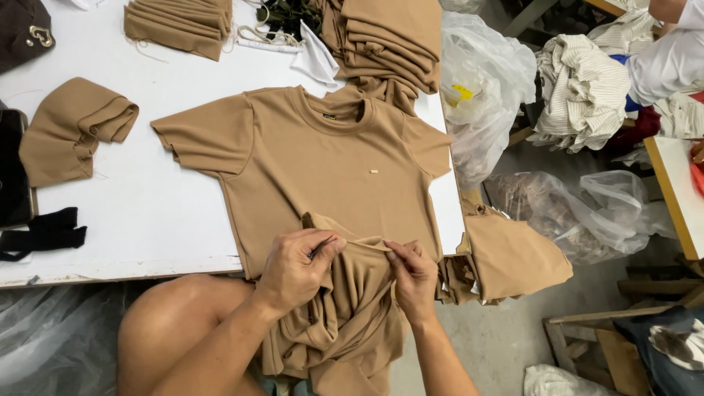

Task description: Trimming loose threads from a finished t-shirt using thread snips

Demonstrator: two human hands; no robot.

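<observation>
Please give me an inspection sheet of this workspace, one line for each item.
Surface: white table, front edge worn.
Job's things: tan T-shirt spread flat, its hem bunched up at the table edge.
Clutter: folded tan stacks and, loose tan piece, black strap.
Hands: left hand and right hand both pinch the hem; a small dark tool may be in the left, unclear.
Cables: nothing seen.
Surroundings: clear plastic bags, striped cloth pile, another person's white sleeve.
</observation>
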